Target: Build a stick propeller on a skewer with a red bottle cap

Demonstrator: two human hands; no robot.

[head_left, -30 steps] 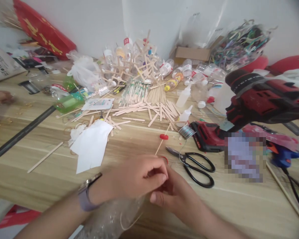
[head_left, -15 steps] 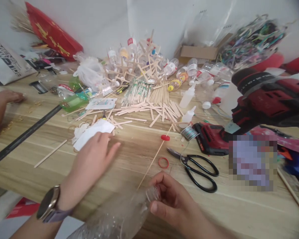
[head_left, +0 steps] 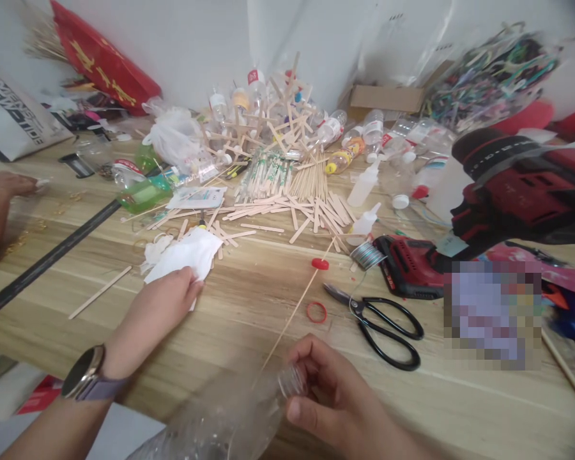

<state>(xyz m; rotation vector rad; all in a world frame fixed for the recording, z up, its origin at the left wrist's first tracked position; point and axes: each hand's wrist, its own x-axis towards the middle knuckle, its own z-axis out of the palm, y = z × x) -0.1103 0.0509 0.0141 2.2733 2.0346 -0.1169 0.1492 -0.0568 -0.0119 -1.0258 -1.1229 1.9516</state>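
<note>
My left hand (head_left: 160,310), with a watch (head_left: 84,374) on its wrist, is closed with thumb and fingers pinching the near edge of a white tissue (head_left: 196,246) on the table. A clear plastic bottle (head_left: 220,418) lies tilted at the bottom, and my right hand (head_left: 333,393) is wrapped about its open neck. Beyond the bottle is a thin wooden skewer (head_left: 293,313) with a red bottle cap (head_left: 320,264) on it. A red ring (head_left: 307,312) and black-handled scissors (head_left: 358,307) rest ahead of my right hand.
A red cordless drill (head_left: 512,185) stands at the right, beside a wire spool (head_left: 368,255). Craft sticks (head_left: 268,207) and plastic bottles (head_left: 374,131) crowd the back. A black bar (head_left: 52,259) crosses the left, near another person's hand (head_left: 16,185).
My left hand has come down and back from above the tissue, and its spread fingers have closed on the tissue's edge. My right hand keeps its hold on the bottle.
</note>
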